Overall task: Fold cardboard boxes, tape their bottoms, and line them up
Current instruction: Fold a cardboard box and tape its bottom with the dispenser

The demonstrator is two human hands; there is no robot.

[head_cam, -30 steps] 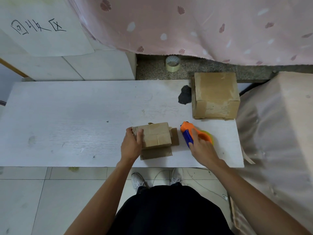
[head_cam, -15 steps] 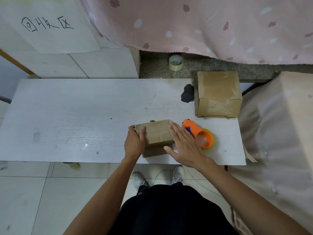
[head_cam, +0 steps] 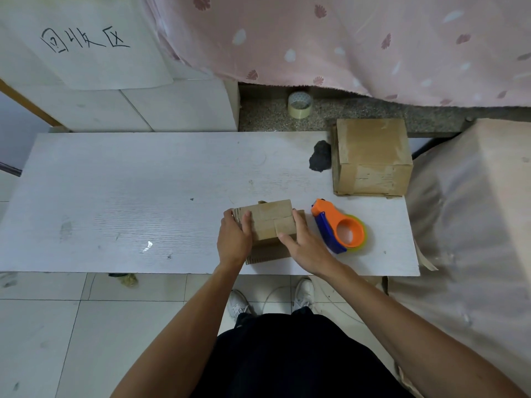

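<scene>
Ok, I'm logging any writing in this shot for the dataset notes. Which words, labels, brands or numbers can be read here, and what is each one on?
"回收区": handwritten in black marker on the white paper sheet on the wall at the upper left.
Larger cardboard box: no print can be seen.
Small cardboard box between the hands: no print can be seen.
Orange and blue tape dispenser: no brand or label shows.
Tape roll on the floor: no readable text.

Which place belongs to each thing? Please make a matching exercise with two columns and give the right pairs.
Things:
1. small box
2. tape dispenser
3. large box
4. tape roll

Places:
A. on the floor beyond the table
B. between the left hand and the right hand
C. far right corner of the table
D. just right of the right hand

Pairs: 1-B, 2-D, 3-C, 4-A
</scene>
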